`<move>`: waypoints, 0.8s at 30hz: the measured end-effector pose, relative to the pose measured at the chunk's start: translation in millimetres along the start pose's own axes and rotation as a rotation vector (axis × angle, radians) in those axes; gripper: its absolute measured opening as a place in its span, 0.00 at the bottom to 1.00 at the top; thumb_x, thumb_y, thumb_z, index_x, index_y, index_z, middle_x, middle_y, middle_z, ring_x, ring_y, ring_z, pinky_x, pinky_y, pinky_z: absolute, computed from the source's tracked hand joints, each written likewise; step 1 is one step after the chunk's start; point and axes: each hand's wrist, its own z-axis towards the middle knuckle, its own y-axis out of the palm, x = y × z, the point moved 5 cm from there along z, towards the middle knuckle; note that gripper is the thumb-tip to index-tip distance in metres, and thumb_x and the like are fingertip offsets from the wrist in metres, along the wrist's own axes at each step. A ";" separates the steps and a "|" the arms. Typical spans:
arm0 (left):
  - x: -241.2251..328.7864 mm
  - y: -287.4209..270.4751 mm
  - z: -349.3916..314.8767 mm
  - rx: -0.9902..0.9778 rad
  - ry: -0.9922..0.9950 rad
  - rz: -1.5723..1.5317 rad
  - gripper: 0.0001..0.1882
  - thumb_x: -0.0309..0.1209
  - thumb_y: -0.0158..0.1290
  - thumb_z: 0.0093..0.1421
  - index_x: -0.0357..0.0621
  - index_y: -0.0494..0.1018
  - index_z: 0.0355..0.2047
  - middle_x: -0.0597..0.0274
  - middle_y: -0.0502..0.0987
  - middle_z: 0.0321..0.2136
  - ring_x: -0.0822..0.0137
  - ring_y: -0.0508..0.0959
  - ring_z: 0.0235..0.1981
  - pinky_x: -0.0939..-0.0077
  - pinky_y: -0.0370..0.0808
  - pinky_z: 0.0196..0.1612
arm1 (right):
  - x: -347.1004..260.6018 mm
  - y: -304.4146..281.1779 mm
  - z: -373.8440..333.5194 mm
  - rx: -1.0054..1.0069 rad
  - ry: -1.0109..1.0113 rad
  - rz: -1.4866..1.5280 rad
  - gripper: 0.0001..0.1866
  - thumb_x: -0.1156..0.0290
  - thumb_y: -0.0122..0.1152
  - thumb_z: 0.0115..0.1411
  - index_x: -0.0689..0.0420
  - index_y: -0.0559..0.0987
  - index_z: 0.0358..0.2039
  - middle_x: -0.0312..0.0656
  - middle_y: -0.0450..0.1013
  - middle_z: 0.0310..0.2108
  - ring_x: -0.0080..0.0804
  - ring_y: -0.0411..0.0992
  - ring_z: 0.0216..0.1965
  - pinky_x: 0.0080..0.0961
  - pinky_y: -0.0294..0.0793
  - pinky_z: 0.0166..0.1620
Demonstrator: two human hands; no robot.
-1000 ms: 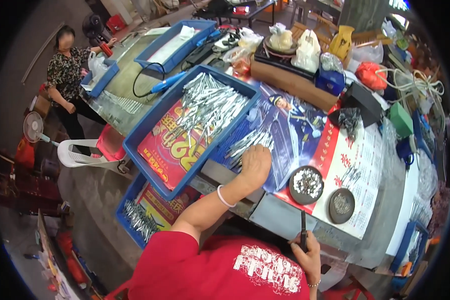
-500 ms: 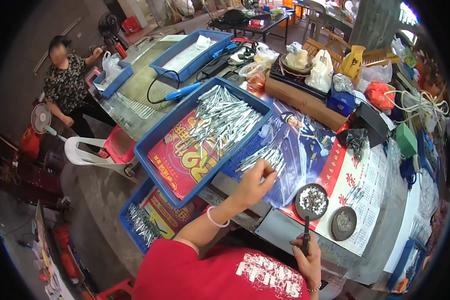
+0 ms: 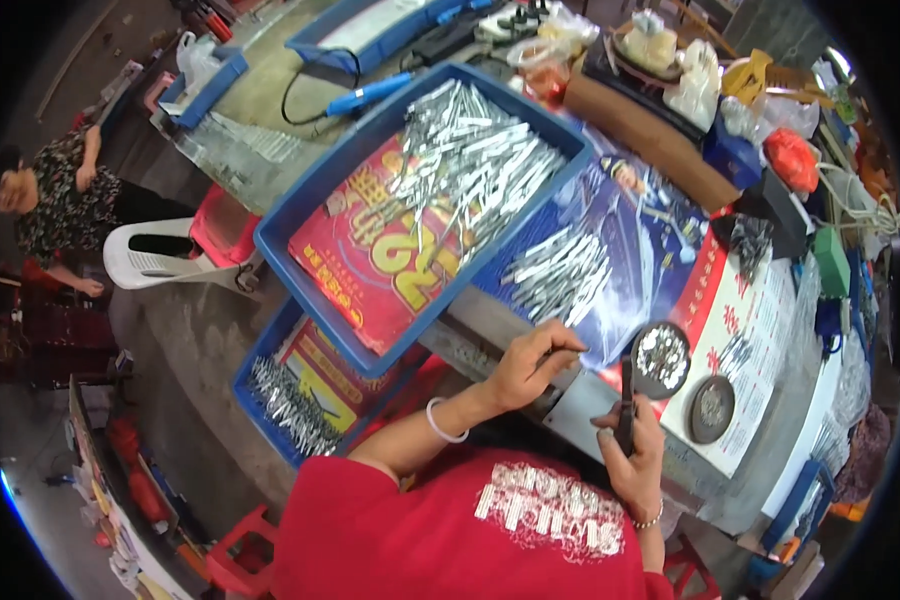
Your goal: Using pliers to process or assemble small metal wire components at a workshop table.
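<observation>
My left hand, fingers pinched, is over the table's near edge, just short of a loose pile of slim silver metal pieces. Whatever lies between its fingertips is too small to make out. In my right hand is a slim black tool that looks like tweezers, its tip pointing up beside a dark round dish of small white and silvery bits. To the right sits a second dark dish with small greyish parts. A blue tray heaped with similar slim silver pieces lies beyond my left hand.
Below the big tray, a lower blue tray holds more metal pieces. A blue-handled corded tool lies behind. Bags, boxes and a green block crowd the right side. A person stands at the left near a white chair.
My left hand has drawn back from the loose metal pile toward the table edge, nearer the tweezers. My right hand has come up beside the dish. The whole view has shifted and tilted.
</observation>
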 end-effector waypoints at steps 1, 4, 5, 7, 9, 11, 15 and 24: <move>-2.1 -0.6 -0.8 -0.012 0.046 -0.023 0.05 0.20 0.48 0.63 0.35 0.70 0.39 0.57 0.73 0.33 0.71 0.76 0.29 0.80 0.73 0.33 | -1.5 2.2 3.2 -0.004 -0.005 -0.014 0.08 0.78 0.59 0.48 0.64 0.79 0.31 0.43 0.66 0.31 0.37 0.68 0.33 0.28 0.66 0.38; -1.1 -4.0 0.6 -0.011 0.101 -0.037 0.04 0.23 0.48 0.64 0.36 0.70 0.38 0.58 0.72 0.32 0.72 0.75 0.26 0.80 0.72 0.30 | -3.8 9.9 13.1 -0.048 -0.001 -0.075 0.09 0.78 0.59 0.49 0.63 0.79 0.32 0.43 0.65 0.31 0.37 0.68 0.31 0.28 0.66 0.35; -3.1 -4.8 1.7 -0.011 0.086 -0.050 0.04 0.23 0.48 0.64 0.36 0.70 0.38 0.58 0.72 0.32 0.72 0.75 0.26 0.80 0.72 0.30 | -4.9 11.0 16.6 -0.062 0.001 -0.090 0.09 0.77 0.60 0.49 0.63 0.79 0.33 0.44 0.66 0.32 0.38 0.68 0.31 0.27 0.66 0.35; -2.7 -6.0 1.2 -0.012 0.131 -0.057 0.05 0.26 0.49 0.65 0.37 0.69 0.38 0.58 0.72 0.31 0.71 0.74 0.25 0.80 0.72 0.29 | -7.7 10.0 22.7 -0.059 -0.094 -0.141 0.10 0.80 0.61 0.47 0.65 0.78 0.32 0.46 0.67 0.34 0.39 0.70 0.32 0.28 0.68 0.34; -8.7 -6.1 -2.0 -0.007 0.099 -0.077 0.06 0.27 0.49 0.66 0.36 0.69 0.38 0.58 0.72 0.30 0.71 0.73 0.24 0.80 0.71 0.29 | -16.5 1.8 20.8 -0.006 -0.161 -0.197 0.10 0.79 0.63 0.46 0.64 0.79 0.33 0.48 0.68 0.35 0.42 0.71 0.30 0.30 0.70 0.33; -3.7 -7.8 -2.2 -0.001 0.201 -0.049 0.06 0.27 0.50 0.65 0.36 0.69 0.37 0.58 0.72 0.31 0.71 0.73 0.24 0.79 0.71 0.29 | -46.3 -11.7 15.8 0.126 -0.331 -0.275 0.11 0.88 0.60 0.44 0.67 0.77 0.31 0.51 0.69 0.39 0.43 0.73 0.32 0.31 0.72 0.33; 0.1 -6.4 -4.4 -0.030 0.176 -0.078 0.04 0.25 0.50 0.64 0.37 0.68 0.37 0.57 0.72 0.31 0.71 0.72 0.24 0.79 0.71 0.29 | -33.8 5.6 33.2 -0.240 -0.119 -0.556 0.09 0.85 0.59 0.47 0.65 0.78 0.32 0.49 0.69 0.37 0.45 0.74 0.32 0.32 0.72 0.34; -8.5 -8.2 2.4 -0.041 0.049 -0.207 0.02 0.23 0.47 0.65 0.37 0.66 0.36 0.60 0.71 0.30 0.75 0.71 0.25 0.82 0.70 0.30 | -25.2 3.1 33.9 -0.245 -0.034 -0.478 0.11 0.77 0.65 0.47 0.63 0.80 0.34 0.49 0.69 0.35 0.47 0.72 0.29 0.33 0.71 0.34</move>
